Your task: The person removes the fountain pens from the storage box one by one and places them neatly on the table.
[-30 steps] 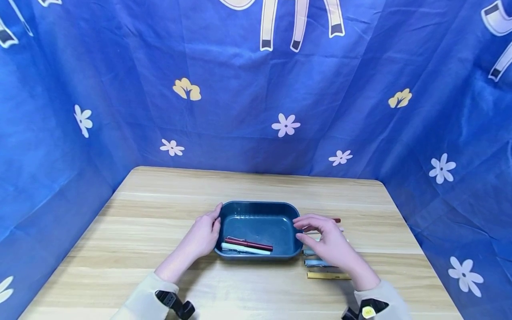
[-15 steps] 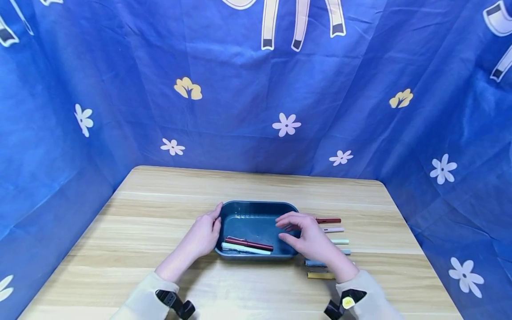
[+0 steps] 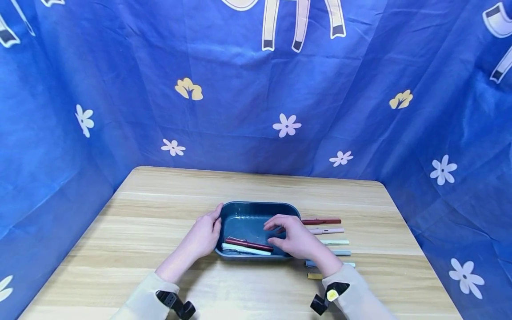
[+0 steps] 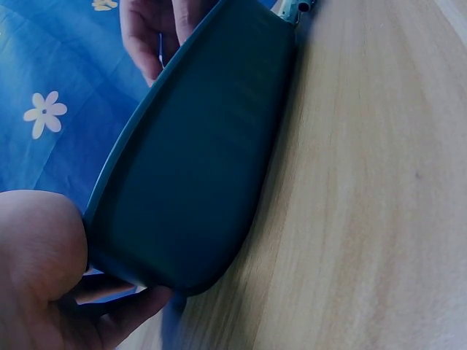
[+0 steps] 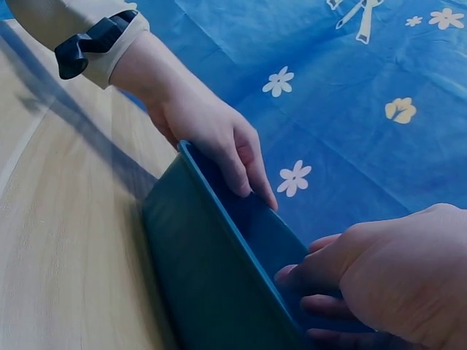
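A dark blue-green plastic box stands on the wooden table. My left hand grips its left end, thumb over the rim and fingers along the outer wall. Inside, along the near wall, lie a dark red pen and, against it, a pale mint pen. My right hand hovers over the right half of the box, fingers loosely bent and thumb apart, with nothing visible between them. In the right wrist view, the fingers reach over the box's rim.
Right of the box several pens lie in a column, among them a red pen, a pale lilac pen, a mint pen and a yellow pen. My right forearm partly covers them. A blue patterned cloth hangs around the table.
My right hand has moved left from the box's right edge to over its inside, uncovering more of the pens on the right. The left hand and the box have stayed put.
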Demonstrator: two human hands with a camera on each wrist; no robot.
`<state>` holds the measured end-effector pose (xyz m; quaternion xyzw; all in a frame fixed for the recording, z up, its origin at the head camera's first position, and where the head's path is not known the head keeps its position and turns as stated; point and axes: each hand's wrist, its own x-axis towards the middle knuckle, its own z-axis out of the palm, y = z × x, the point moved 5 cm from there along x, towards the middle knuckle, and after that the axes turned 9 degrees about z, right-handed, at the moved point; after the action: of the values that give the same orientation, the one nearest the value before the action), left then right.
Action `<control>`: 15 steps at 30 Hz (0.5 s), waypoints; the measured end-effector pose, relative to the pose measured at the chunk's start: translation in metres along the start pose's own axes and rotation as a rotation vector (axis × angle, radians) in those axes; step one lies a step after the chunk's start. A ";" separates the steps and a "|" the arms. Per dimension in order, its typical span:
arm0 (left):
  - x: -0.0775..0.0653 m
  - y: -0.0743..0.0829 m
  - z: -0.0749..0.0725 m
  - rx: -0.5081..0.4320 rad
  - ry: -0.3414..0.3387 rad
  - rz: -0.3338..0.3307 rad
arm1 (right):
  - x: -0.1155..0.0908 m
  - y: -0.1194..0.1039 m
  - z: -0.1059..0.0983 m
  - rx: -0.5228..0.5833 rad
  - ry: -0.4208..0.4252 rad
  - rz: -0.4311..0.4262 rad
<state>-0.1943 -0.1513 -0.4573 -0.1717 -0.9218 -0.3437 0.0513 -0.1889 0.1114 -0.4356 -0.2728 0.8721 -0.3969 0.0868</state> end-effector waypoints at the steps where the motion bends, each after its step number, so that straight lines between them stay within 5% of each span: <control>1: 0.000 0.000 0.000 -0.002 0.000 -0.001 | 0.001 0.000 0.001 -0.001 -0.005 0.003; 15: 0.001 0.000 0.000 -0.006 0.002 0.005 | 0.020 -0.001 0.017 0.025 -0.055 0.004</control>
<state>-0.1946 -0.1510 -0.4567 -0.1739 -0.9203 -0.3464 0.0525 -0.1986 0.0890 -0.4450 -0.2808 0.8649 -0.3997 0.1150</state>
